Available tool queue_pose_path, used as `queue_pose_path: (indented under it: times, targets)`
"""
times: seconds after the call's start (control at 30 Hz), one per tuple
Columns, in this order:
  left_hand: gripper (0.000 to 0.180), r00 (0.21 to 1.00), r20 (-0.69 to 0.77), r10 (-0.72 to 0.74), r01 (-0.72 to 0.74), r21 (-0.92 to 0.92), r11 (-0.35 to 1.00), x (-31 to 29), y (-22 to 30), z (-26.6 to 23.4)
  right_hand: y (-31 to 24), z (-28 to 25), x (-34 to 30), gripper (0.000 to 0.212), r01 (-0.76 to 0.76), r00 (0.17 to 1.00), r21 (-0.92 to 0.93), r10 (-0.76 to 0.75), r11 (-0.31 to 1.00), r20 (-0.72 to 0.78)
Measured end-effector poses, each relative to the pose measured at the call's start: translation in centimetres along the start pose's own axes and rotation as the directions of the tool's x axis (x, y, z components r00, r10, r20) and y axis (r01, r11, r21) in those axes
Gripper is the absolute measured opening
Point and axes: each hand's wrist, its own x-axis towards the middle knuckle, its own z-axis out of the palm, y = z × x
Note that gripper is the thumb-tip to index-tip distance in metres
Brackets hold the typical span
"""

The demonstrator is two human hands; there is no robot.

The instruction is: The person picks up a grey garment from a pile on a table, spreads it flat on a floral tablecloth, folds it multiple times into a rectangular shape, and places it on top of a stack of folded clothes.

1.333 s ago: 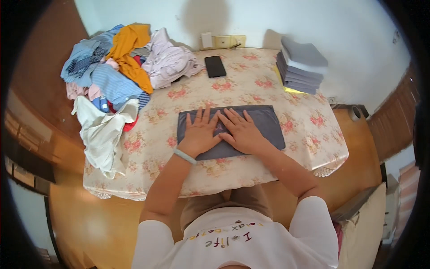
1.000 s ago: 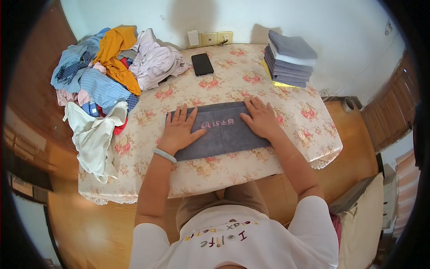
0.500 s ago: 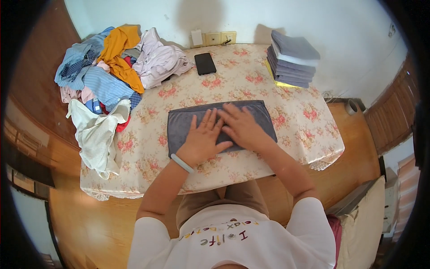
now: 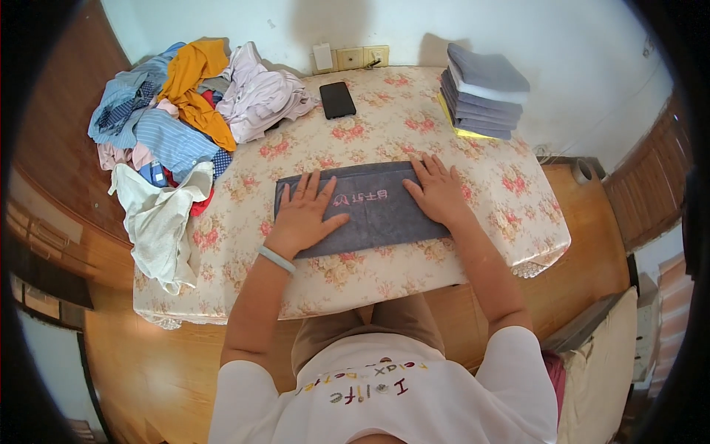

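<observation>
A dark grey towel point(image 4: 370, 222), folded into a wide rectangle with pink embroidery near its middle, lies flat on the table. My left hand point(image 4: 305, 211) rests on its left end, fingers spread and pointing away from me. On the right end lies my right hand point(image 4: 438, 191), also with fingers apart, its tips reaching over the far right corner. Both palms are down, and neither hand grips the cloth.
A flowered tablecloth point(image 4: 347, 277) covers the table. Rumpled clothes point(image 4: 177, 140) are heaped at the left, with a white garment point(image 4: 159, 222) nearest me. A black phone point(image 4: 337, 100) lies at the back. Folded grey and white towels point(image 4: 484, 96) are stacked at the far right.
My hands have slid apart from the middle of the towel to its two ends, uncovering the pink embroidery. The towel stays in nearly the same place.
</observation>
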Motion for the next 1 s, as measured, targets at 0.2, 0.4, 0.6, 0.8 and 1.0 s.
queue_pose_path:
  times: [0.2,0.4,0.6,0.8,1.0]
  targets:
    - [0.075,0.982,0.010,-0.189,0.189,-0.001,0.982,0.8,-1.9,-0.6,1.0,0.3,0.3,0.062,-0.046,0.999,0.075,0.048,0.996,-0.016]
    - [0.047,0.942,-0.319,-0.107,0.067,-0.132,0.989,1.2,-4.5,0.7,3.0,-0.3,1.2,0.051,0.044,0.954,0.247,0.033,0.968,-0.297]
    - [0.037,0.875,-0.454,-0.169,0.056,-0.253,0.966,0.7,-4.8,-0.6,4.8,-1.6,0.7,0.045,-0.326,0.913,0.461,0.402,0.825,-0.072]
    - [0.045,0.854,-0.286,-0.435,0.336,-0.334,0.881,0.3,-6.0,-1.6,2.7,-3.7,-0.4,0.057,-0.325,0.945,0.216,0.310,0.920,0.104]
    - [0.043,0.874,-0.206,-0.440,0.322,-0.432,0.842,0.3,-6.2,-1.6,3.0,-4.0,-0.8,0.052,-0.253,0.967,0.488,0.202,0.835,0.155]
